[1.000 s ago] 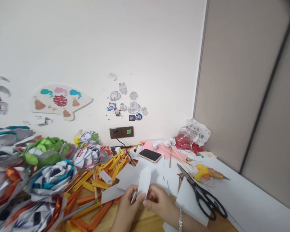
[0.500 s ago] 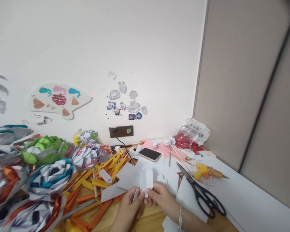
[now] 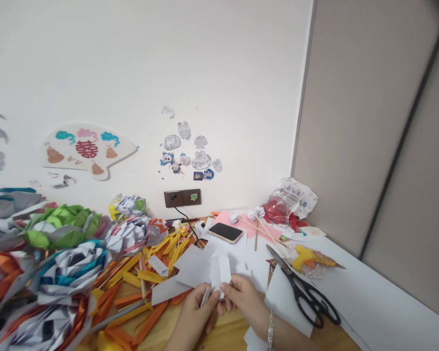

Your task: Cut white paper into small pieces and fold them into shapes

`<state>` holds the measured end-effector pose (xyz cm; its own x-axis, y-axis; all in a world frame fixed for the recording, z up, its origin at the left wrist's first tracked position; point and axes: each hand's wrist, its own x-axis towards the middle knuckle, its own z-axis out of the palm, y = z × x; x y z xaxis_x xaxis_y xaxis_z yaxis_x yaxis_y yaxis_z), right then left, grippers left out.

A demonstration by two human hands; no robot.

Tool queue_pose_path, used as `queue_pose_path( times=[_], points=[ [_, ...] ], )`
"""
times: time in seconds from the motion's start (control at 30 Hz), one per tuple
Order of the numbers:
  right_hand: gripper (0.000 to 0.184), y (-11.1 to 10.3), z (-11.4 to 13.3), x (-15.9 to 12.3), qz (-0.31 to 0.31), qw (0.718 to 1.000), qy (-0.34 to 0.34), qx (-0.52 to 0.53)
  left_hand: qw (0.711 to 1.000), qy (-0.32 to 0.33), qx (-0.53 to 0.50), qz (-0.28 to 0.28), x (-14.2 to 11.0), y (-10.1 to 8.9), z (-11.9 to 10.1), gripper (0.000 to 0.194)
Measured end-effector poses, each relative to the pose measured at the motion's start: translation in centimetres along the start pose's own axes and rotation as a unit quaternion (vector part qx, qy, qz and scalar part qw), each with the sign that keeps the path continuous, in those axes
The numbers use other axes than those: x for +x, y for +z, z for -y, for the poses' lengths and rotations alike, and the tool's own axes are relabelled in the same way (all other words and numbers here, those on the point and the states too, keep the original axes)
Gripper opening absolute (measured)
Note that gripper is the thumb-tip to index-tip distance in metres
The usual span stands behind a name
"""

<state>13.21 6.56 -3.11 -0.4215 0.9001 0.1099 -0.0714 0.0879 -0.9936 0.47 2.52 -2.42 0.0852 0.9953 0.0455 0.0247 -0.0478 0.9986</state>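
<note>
A small folded piece of white paper stands upright between my hands, with a crease running down it. My left hand pinches its lower left side, and a narrow white edge also shows between the thumb and fingers there. On the paper's lower right, my right hand presses with its thumb, the fingers curled behind. Cut white sheets lie just left of and beyond my hands. To the right, black-handled scissors rest partly on another white sheet.
Paper flowers crowd the left side, beside orange and yellow paper strips. A phone lies behind my hands. A yellow glue gun, thin sticks and a clear plastic bag are at the right.
The folded paper has turned, so its creased face now shows, and my right thumb has moved onto its front. In the last half second my hands have barely moved; the view has shifted slightly.
</note>
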Motion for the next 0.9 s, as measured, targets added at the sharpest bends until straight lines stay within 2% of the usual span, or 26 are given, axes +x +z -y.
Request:
queue_pose_path(
  times=[0.7,0.9],
  points=[
    [0.051,0.0,-1.0,0.0,-0.065,0.995,-0.010,-0.077,0.998,-0.018,0.059,0.003,-0.2,0.0,0.4,0.045],
    [0.054,0.5,-0.5,-0.6,-0.036,0.996,-0.041,-0.071,0.996,0.001,0.092,0.010,-0.3,0.2,0.3,0.044]
  ],
)
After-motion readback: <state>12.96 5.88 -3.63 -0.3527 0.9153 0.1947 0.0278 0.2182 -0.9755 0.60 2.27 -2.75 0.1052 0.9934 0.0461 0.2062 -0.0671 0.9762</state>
